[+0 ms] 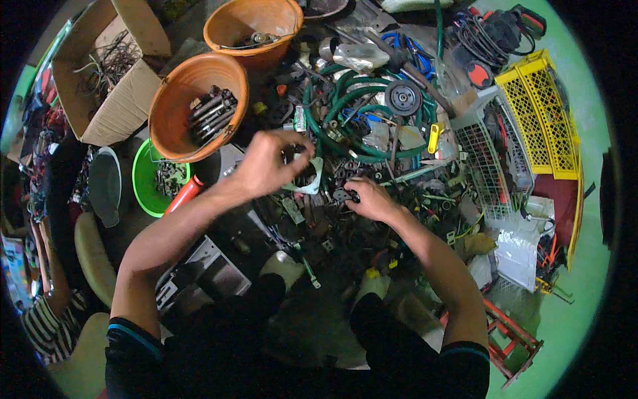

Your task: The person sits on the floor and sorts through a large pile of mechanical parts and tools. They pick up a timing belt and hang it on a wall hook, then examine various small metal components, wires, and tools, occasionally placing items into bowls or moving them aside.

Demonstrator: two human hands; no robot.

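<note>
My left hand (272,159) is above the pile of parts, fingers curved and apart, with nothing visible between them. Just beneath it lies a pale metal bracket (309,179). My right hand (369,198) grips a small dark metal part (343,196) amid assorted small fittings and scrap. Behind both hands are coiled green hoses (325,100) and a round dark pulley (403,98).
Orange buckets (169,133), a cardboard box (96,126), a green basin (146,203) and grey basin (103,186) are at left, beside another person's striped sleeve (46,326). Yellow crates (545,120), wire racks (485,166) and a red metal frame (515,342) are at right.
</note>
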